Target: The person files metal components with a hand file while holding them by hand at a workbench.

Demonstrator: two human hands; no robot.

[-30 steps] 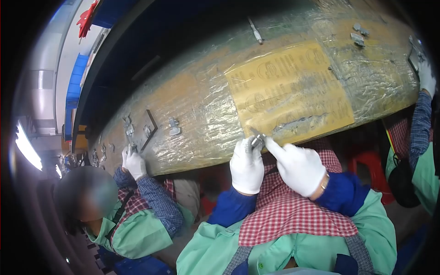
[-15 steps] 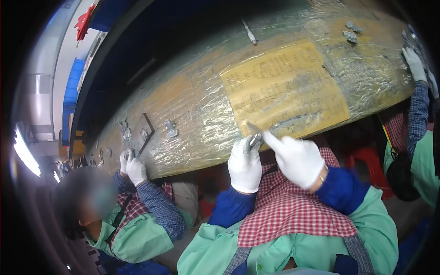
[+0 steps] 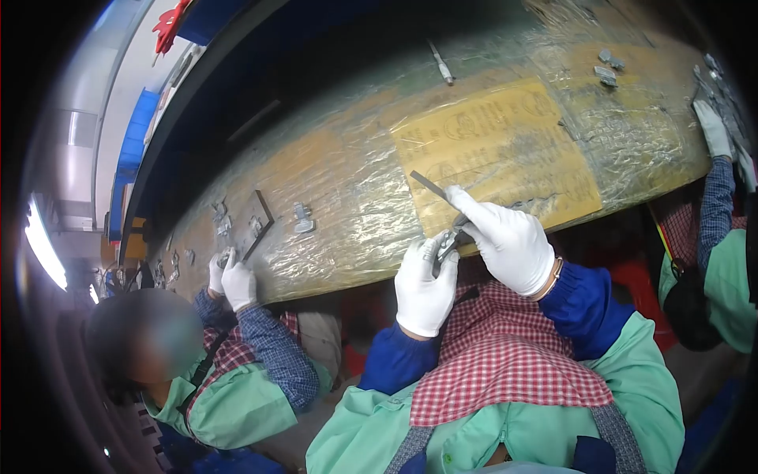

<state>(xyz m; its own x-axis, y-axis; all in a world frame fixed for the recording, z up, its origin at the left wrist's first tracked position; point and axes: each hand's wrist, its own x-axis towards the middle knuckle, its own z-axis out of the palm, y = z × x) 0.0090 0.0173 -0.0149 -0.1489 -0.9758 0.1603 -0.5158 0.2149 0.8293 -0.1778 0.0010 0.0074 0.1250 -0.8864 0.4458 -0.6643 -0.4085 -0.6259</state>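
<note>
L hand (image 3: 426, 288), gloved: gripped grey metal pc. (image 3: 448, 244). R hand (image 3: 512, 246), gloved: held flat file-like strip (image 3: 429, 185), end over yel. printed sheet (image 3: 505, 142).

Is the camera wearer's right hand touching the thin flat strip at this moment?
Touching. The head view shows the right hand gripping the thin flat strip, with one end jutting out beyond the fingertips.

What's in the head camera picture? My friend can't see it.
A white-gloved left hand holds a small metal part and the right hand a thin flat strip, at a plastic-covered bench. Yellow paper lies on it; another person is at the left.
</note>
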